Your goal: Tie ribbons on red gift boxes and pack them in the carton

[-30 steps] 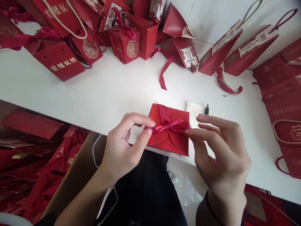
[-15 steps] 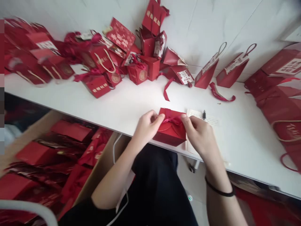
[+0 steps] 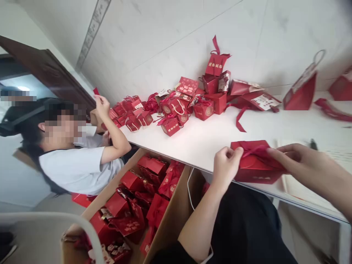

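Note:
A red gift box (image 3: 255,172) stands at the table's front edge, with a dark pink ribbon (image 3: 257,149) tied in a bow across its top. At the box's left side, my left hand (image 3: 227,165) is closed, thumb and forefinger pinching the left part of the ribbon. From the other side my right hand (image 3: 297,157) pinches the ribbon's right part, its thumb lying near the bow. Beneath the right forearm lies an open notebook (image 3: 297,189), with a black pen (image 3: 313,144) on it.
Several finished-looking red boxes (image 3: 203,110) are heaped along the wall on the white table (image 3: 200,146). A loose ribbon (image 3: 240,120) lies behind my box. On my left, a large carton (image 3: 176,194) holds many red boxes. Beyond it sits a co-worker (image 3: 79,165) with one hand raised.
The view has swung left, bringing the co-worker and more of the carton into sight. Both hands still hold the ribbon on the box, and my right hand lies flatter over it.

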### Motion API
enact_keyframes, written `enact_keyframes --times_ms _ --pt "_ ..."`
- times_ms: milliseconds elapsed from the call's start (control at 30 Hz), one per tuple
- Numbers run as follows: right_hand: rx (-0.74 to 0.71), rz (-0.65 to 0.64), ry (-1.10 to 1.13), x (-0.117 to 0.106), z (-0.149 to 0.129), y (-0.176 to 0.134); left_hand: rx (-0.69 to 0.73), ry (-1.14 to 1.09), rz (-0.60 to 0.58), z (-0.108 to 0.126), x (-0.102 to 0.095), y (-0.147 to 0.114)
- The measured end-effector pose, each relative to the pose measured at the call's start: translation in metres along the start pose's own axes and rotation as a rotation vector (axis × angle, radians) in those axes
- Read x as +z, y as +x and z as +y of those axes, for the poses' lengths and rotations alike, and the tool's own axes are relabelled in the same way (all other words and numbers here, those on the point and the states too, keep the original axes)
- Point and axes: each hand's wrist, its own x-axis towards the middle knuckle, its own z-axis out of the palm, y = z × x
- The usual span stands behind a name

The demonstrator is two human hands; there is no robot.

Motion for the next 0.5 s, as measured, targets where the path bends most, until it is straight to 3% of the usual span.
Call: enact_keyframes --times_ms 100,233,500 --pt "-0.003 0.011 -0.120 -0.004 -0.015 -0.015 0.029 -0.010 -0.002 -0.003 0.002 0.002" --pt "-0.053 -0.056 -0.171 -0.001 -0.011 -0.019 0.066 0.010 0.013 -0.005 0.004 0.006" --pt "-0.151 -0.042 0.140 0.006 0.000 -0.009 0.070 -0.026 -0.001 -0.008 0.002 0.012"
